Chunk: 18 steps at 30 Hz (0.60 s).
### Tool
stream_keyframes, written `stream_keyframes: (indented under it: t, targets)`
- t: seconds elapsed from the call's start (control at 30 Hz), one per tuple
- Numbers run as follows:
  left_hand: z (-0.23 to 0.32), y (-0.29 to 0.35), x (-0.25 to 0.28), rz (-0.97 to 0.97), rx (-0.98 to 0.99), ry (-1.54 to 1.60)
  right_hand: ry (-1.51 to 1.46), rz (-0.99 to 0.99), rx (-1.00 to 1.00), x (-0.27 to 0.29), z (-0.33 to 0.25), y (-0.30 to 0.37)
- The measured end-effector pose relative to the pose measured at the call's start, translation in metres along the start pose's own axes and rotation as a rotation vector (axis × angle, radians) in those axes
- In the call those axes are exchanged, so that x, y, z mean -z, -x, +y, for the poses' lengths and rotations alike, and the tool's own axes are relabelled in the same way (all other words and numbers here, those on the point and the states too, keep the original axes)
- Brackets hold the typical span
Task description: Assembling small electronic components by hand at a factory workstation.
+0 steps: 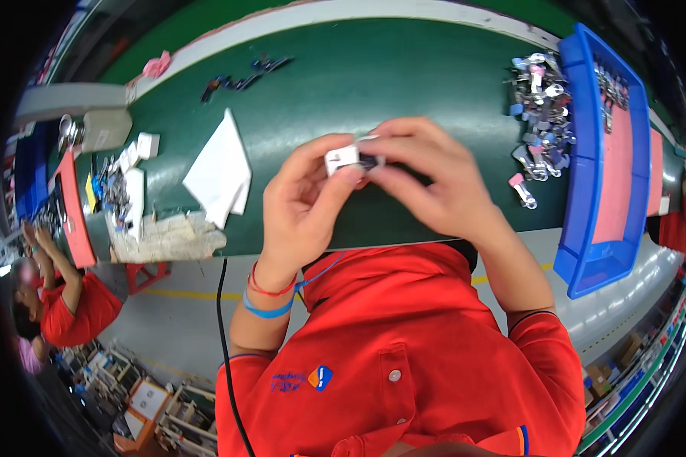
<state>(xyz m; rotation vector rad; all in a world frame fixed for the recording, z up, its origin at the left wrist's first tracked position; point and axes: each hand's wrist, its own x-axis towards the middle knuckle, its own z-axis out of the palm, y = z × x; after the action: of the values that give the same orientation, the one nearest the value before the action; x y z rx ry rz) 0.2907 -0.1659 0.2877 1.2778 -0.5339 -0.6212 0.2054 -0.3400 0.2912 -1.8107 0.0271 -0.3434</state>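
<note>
Both hands meet over the near middle of the green table. My left hand (301, 198) is closed, pinching a small white box-like piece (341, 158) with a dark mark on its face. My right hand (438, 175) is closed on a small dark piece with a shiny edge (369, 161), right against the white one. Fingers cover much of both, so I cannot tell whether they are joined. Folded white paper sheets (221, 169) lie left of my left hand. At the right is a pile of small metal pieces with coloured ends (543, 114).
A long blue tray (585, 152) with a pink liner and several metal pieces stands at the right edge. Dark strips (244, 80) lie at the far left. A cardboard box (107, 129) and worn sheet (168, 236) are at left; a co-worker (80, 305) sits beyond.
</note>
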Motion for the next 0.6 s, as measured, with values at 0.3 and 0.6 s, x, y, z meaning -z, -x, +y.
stream_keyframes:
  t: [0.3,0.6]
  targets:
    - [-0.005,-0.01,0.0,0.005,0.183,-0.235,0.314,0.06,0.172,0.009,0.006,0.004]
    - [-0.002,-0.027,-0.009,0.148,-0.257,-0.927,0.345,0.144,0.13,0.028,-0.004,0.004]
